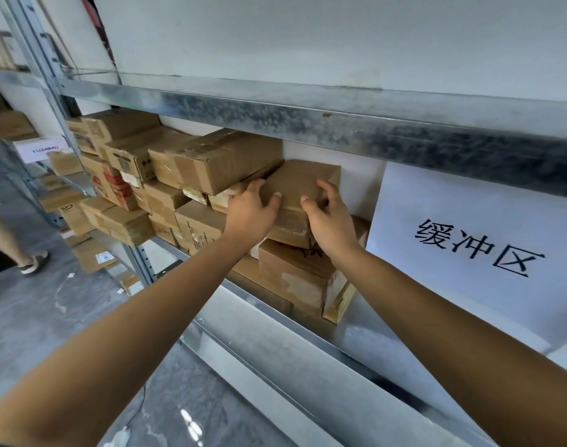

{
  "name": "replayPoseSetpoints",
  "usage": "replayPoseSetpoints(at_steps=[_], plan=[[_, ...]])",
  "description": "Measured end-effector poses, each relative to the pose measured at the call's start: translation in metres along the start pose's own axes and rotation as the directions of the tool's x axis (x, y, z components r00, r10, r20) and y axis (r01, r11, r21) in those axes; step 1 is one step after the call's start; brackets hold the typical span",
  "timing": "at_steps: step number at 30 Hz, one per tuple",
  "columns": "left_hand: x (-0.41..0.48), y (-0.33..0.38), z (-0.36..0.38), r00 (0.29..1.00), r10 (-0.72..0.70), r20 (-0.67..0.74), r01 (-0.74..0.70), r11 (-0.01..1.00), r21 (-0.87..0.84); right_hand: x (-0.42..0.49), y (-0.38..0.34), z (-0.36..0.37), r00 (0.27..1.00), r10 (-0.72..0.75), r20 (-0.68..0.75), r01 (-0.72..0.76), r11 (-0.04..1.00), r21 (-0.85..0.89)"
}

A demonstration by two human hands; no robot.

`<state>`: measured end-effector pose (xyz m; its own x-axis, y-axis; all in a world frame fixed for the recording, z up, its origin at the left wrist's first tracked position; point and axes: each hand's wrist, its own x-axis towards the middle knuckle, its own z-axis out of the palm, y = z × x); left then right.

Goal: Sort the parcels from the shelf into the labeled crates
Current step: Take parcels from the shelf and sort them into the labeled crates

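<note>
A small brown cardboard parcel rests on top of the stacked parcels at the right end of the metal shelf. My left hand grips its left side, thumb laid across the top. On its right side sits my right hand, fingers curled over the far edge. Under it are a taped box and a larger box. No labeled crate is in view.
Several more cardboard parcels fill the shelf to the left. A white sheet with black characters hangs at the right. The upper shelf beam runs close above. Another person's leg and sandal stand on the grey floor at left.
</note>
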<state>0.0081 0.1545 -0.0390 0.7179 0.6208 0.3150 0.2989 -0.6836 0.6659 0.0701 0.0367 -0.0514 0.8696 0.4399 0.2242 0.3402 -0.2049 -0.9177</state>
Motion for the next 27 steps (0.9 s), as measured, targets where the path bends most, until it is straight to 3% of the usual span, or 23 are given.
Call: replayPoseSetpoints(at_steps=[7,16,21,27], plan=[[-0.003,0.001,-0.002,0.993,0.053,0.109,-0.042,0.994,-0.096,-0.017,-0.012,-0.012,0.995,0.011,-0.095,-0.015,0.999,-0.048],[-0.024,0.000,-0.037,0.978,0.147,0.147,-0.106,0.961,-0.256,-0.069,-0.044,-0.001,0.957,0.148,-0.248,-0.128,0.987,0.093],[-0.049,-0.013,-0.052,0.914,0.280,0.295,-0.150,0.905,-0.397,-0.126,-0.057,0.015,0.919,0.118,-0.376,-0.105,0.993,0.054],[-0.086,-0.023,-0.073,0.828,0.386,0.407,-0.119,0.830,-0.545,-0.184,-0.064,0.024,0.879,0.127,-0.460,-0.062,0.986,0.154]])
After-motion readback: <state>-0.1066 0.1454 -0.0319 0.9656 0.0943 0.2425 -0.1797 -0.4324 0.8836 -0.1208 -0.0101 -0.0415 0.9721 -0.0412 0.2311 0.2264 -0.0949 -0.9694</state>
